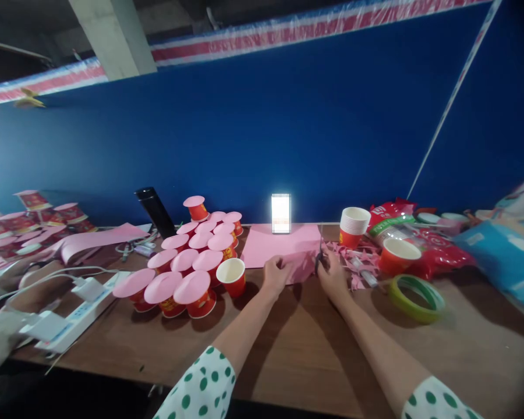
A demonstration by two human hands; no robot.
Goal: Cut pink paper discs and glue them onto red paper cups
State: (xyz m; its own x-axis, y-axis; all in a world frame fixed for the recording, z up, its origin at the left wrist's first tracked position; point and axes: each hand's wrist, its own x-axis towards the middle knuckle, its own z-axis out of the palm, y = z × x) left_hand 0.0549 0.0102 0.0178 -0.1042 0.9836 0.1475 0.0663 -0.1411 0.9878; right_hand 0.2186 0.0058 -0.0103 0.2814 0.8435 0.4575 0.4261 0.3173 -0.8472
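My left hand (276, 273) is closed on the edge of a pink paper piece (300, 266) held just above the wooden table (288, 349). My right hand (332, 273) grips dark scissors (319, 256), whose blades point up at the paper's right edge. Behind the paper lies a larger pink sheet (275, 244). Pink paper scraps (353, 262) are strewn to the right of my right hand.
Several red cups capped with pink discs (187, 267) are stacked to the left, with an open red cup (231, 276) beside them. A cup stack (353, 227), another cup (397, 255), a green tape roll (414, 297), a lit phone (281, 213), a black bottle (155, 210) and a power strip (78, 308) are about.
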